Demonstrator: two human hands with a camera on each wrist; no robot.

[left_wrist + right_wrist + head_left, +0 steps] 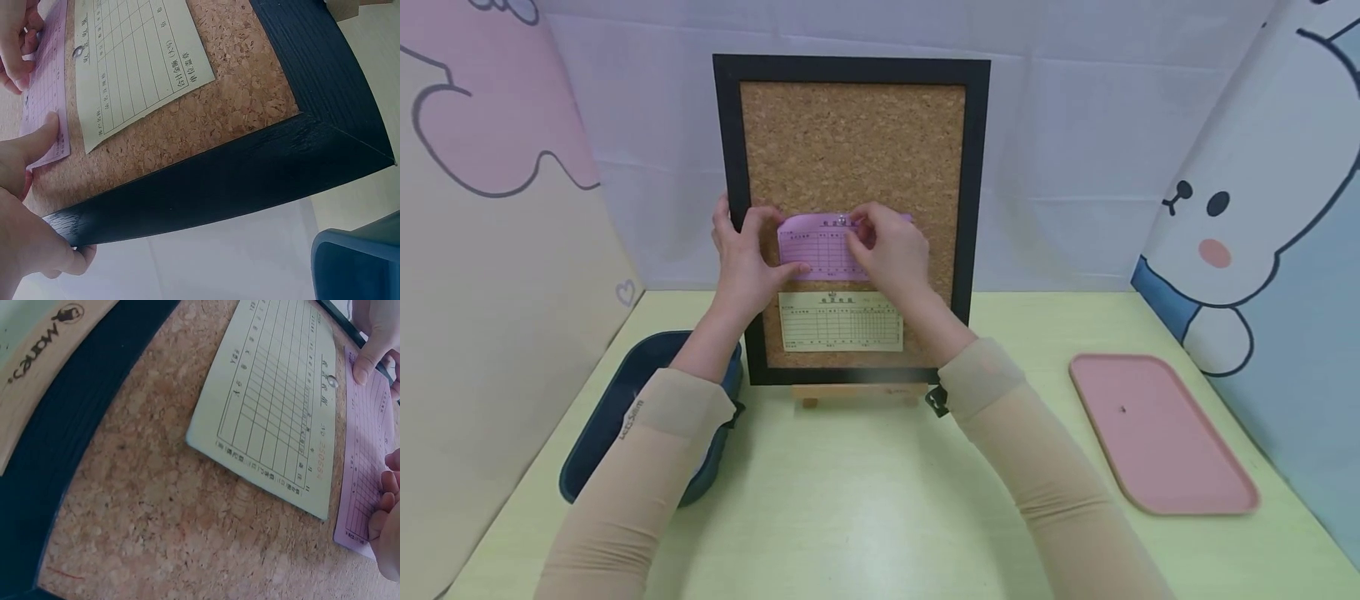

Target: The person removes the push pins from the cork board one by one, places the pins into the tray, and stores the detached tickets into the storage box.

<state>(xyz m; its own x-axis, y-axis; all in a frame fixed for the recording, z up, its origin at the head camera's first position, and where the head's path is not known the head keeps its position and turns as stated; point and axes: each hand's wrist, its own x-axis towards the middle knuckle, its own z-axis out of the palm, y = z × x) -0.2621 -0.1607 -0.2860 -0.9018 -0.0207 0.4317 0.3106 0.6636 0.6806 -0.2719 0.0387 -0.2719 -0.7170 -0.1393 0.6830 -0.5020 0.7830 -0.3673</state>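
Observation:
In the head view, my left hand (745, 258) is at the left edge of a purple receipt slip (812, 250). Its thumb presses the slip's lower left part, the index finger is at the upper corner, and other fingers reach behind the black frame of a corkboard (850, 133). My right hand (895, 250) is at the slip's top edge, fingers bent, fingertips right beside a clear pushpin (842, 221). I cannot tell whether they pinch it. Below, a yellow receipt slip (134, 69) hangs from a similar pin (78, 52). The right hand covers the purple slip's right part in the head view.
The corkboard leans upright on a wooden stand (861, 390). On the left is a dark blue bin (576, 450), partly behind my left sleeve. A pink tray (1180, 467) lies on the right with one small pin (1122, 409) on it. Printed cartoon panels flank the table.

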